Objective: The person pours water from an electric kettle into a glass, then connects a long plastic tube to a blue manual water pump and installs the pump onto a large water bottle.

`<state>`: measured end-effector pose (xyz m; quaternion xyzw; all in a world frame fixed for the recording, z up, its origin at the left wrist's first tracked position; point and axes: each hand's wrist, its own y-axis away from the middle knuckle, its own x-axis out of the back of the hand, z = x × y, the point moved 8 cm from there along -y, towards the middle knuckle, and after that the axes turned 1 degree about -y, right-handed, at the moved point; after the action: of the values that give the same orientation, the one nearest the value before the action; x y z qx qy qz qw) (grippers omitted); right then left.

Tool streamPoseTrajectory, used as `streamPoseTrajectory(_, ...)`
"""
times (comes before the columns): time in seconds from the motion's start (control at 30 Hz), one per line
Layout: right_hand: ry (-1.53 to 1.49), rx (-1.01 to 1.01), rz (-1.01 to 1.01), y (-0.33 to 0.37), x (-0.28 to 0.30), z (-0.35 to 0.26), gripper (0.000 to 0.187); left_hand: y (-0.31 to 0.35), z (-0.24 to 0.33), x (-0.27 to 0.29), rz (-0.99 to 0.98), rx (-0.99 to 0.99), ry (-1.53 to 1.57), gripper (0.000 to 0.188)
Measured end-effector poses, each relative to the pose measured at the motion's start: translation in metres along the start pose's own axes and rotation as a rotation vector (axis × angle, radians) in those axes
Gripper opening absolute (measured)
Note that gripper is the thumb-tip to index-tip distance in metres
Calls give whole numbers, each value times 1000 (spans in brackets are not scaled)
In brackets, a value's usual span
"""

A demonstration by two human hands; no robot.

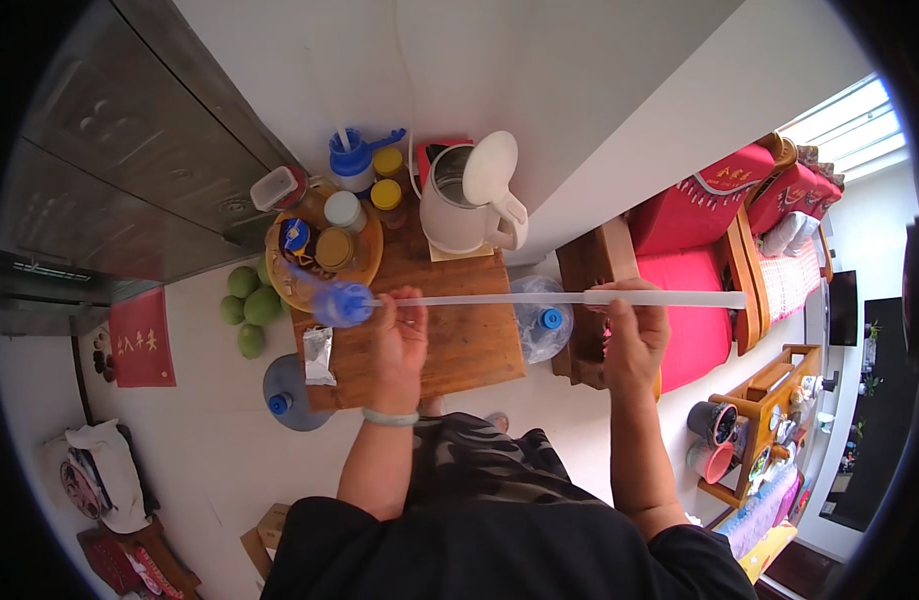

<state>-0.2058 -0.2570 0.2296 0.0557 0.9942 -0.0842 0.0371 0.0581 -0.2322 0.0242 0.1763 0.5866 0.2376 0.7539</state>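
A long whitish plastic tube [479, 299] stretches level across my front, above the wooden table [449, 350]. My right hand [634, 335] is closed around its thicker sleeve-like section [694, 299], whose free end points right. Near the tube's other end, my left hand [399, 345] pinches it beside a blue, partly see-through end piece [341, 303], which is smeared by motion. A pale bangle [390, 417] circles my left wrist. On the table by the wall stands a blue and white hand water pump [351, 160].
A white kettle [459, 215] with its lid raised stands at the table's back. A round tray [297, 290] holds several jars; a foil packet [319, 357] lies nearer me. Water bottles [551, 340] [299, 390] and green melon-like fruit [261, 305] sit on the floor. A red-cushioned bench [684, 300] is right.
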Motion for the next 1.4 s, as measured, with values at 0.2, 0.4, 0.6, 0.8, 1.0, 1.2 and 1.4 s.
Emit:
streamPoseTrajectory(0.2, -275, 55, 117, -18, 11, -28, 16, 16, 115, 14, -95, -274, -126, 17)
streamPoseTrajectory(0.4, -235, 301, 143, -36, 7, -65, 19, 60, 215, 29, -103, -572, -140, 21)
streamPoseTrajectory(0.6, -69, 223, -230, -75, -126, -78, 17, 129, 302, 55, 2, -914, -101, 22)
streamPoseTrajectory(0.8, -131, 165, -382, -182, -265, -23, 19, 188, 332, 97, 215, -1098, -76, 25)
streamPoseTrajectory(1.0, 132, 338, -364, -260, -324, -1, 20, 221, 328, 132, 330, -1169, -27, 25)
streamPoseTrajectory(1.2, 526, 409, -404, -277, -343, 15, 23, 224, 324, 142, 344, -1169, -3, 22)
streamPoseTrajectory(1.4, 601, 398, -463, -283, -346, 21, 25, 210, 324, 137, 314, -1150, -59, 23)
